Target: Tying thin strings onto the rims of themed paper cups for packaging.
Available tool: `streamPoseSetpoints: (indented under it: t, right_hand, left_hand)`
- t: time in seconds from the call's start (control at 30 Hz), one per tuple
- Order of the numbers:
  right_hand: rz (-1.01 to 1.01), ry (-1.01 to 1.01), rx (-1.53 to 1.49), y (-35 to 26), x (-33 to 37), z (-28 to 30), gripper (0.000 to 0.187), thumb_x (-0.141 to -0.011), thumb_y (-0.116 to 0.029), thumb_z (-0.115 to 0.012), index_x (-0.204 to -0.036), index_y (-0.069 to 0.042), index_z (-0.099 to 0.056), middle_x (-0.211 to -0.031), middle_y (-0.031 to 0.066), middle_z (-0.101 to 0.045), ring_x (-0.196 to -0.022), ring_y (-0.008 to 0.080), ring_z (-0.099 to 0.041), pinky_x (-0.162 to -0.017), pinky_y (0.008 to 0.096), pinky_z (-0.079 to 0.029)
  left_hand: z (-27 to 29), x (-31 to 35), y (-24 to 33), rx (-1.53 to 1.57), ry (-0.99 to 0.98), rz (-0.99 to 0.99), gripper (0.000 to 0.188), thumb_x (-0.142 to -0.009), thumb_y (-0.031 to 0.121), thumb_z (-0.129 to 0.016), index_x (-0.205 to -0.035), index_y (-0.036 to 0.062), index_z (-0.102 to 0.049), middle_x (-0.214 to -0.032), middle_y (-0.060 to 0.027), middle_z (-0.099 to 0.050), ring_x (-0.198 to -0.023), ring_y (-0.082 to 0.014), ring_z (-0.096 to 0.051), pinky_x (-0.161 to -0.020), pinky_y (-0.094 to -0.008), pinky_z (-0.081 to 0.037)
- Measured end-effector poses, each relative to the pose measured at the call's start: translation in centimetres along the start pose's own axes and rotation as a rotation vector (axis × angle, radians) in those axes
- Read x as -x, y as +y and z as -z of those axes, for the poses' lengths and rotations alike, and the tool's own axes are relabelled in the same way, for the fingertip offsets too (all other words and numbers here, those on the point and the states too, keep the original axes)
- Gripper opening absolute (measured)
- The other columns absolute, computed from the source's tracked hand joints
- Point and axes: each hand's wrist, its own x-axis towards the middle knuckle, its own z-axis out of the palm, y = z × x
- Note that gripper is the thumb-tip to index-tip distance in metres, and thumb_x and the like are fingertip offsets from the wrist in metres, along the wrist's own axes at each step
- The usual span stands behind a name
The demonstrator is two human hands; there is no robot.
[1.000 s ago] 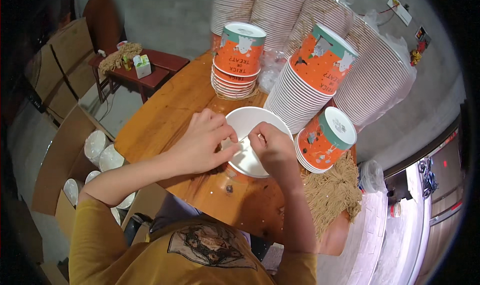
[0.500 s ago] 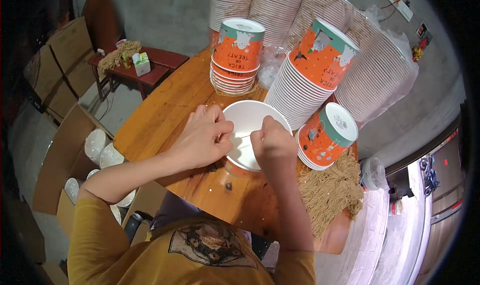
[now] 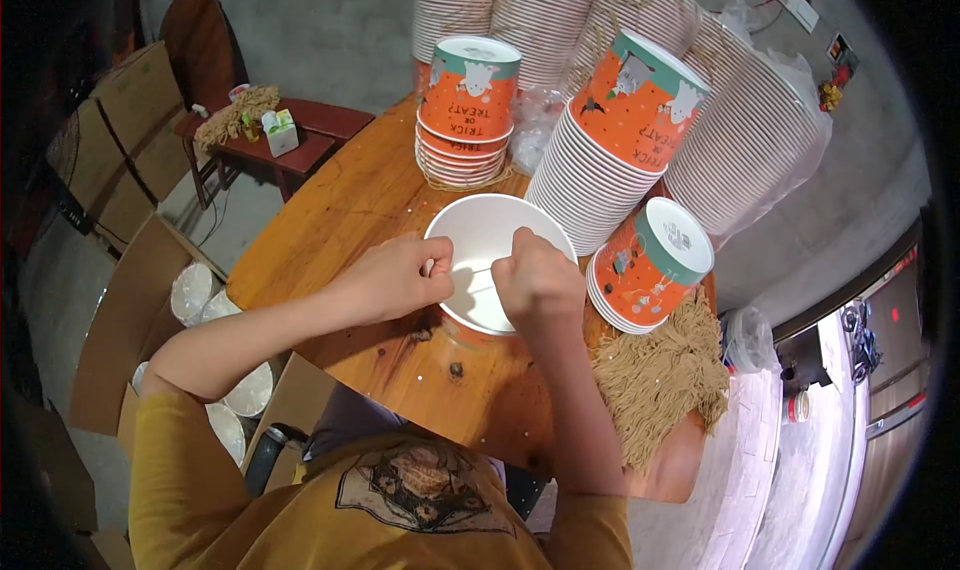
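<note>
An upright paper bucket (image 3: 485, 220), white inside with an orange outer wall, stands on the wooden table in front of me. My left hand (image 3: 400, 278) is closed at its left rim, fingers curled in a pinch. Opposite it, my right hand (image 3: 540, 285) is closed in a fist over the right side of the mouth. Between them a short piece of thin cord (image 3: 483, 271) shows against the white inside; its ends vanish into my fingers. On the table to the right lies a bundle of tan cords (image 3: 655, 390).
Upside-down orange and green buckets stand in a short stack (image 3: 467, 100), a tall leaning stack (image 3: 600, 170) and a low stack (image 3: 640, 270). Behind rise bagged white stacks (image 3: 750, 120). Left of the table (image 3: 330, 220), an open cardboard box (image 3: 120, 320) holds white-topped buckets. A red bench (image 3: 320, 125) stands beyond.
My left hand has drawn down and slightly left, its fingers curling tighter. My right hand stays at the bucket's right side, shifted slightly left.
</note>
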Motion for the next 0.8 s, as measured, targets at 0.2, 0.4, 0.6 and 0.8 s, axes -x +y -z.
streamPoseSetpoints:
  t: [0.2,0.4,0.6,0.8]
  right_hand:
    - [-0.049,-0.041,0.066,-0.6,-0.2,0.5,0.013,-0.081,-0.013,-0.058,-0.08,-0.001,-0.053,-0.072,0.0209,-0.06,-0.069,0.0394,-0.06,-0.062,0.0473,-0.047]
    - [-0.352,-0.131,-1.175,-0.4,0.2,4.4,0.013,-0.093,-0.009,-0.054,-0.102,-0.002,-0.059,-0.074,-0.0098,-0.048,-0.066,-0.0033,-0.036,-0.055,0.0144,-0.028]
    - [-0.602,0.044,-1.509,0.3,2.6,5.5,0.014,-0.095,-0.015,-0.051,-0.106,-0.007,-0.054,-0.06,-0.0073,-0.031,-0.048,0.0031,-0.024,-0.042,0.0198,-0.02]
    - [-0.658,0.069,-1.751,-2.3,3.6,4.6,0.017,-0.095,-0.017,-0.052,-0.109,-0.007,-0.051,-0.062,-0.0055,-0.033,-0.048,0.0035,-0.026,-0.039,0.0192,-0.02]
  left_hand:
    - [1.0,-2.1,-0.1,-0.028,-0.083,0.145,0.014,-0.08,0.014,-0.057,-0.077,0.003,-0.049,-0.071,-0.0108,-0.053,-0.068,-0.0223,-0.054,-0.062,-0.0364,-0.043]
    - [3.5,-5.9,-3.8,-0.339,0.151,-0.274,0.018,-0.072,-0.004,-0.05,-0.087,0.0055,-0.049,-0.093,-0.0135,-0.047,-0.093,-0.0321,-0.05,-0.075,-0.0399,-0.043]
    - [4.4,-8.3,-5.5,-0.351,0.253,-0.47,0.021,-0.073,-0.006,-0.051,-0.091,0.0058,-0.054,-0.097,-0.0133,-0.05,-0.094,-0.0311,-0.052,-0.082,-0.0403,-0.044]
    - [-1.3,-0.3,4.0,0.394,0.256,-0.486,0.035,-0.084,0.0,-0.06,-0.115,0.0052,-0.044,-0.109,-0.0084,-0.049,-0.103,-0.0158,-0.053,-0.088,-0.0314,-0.046]
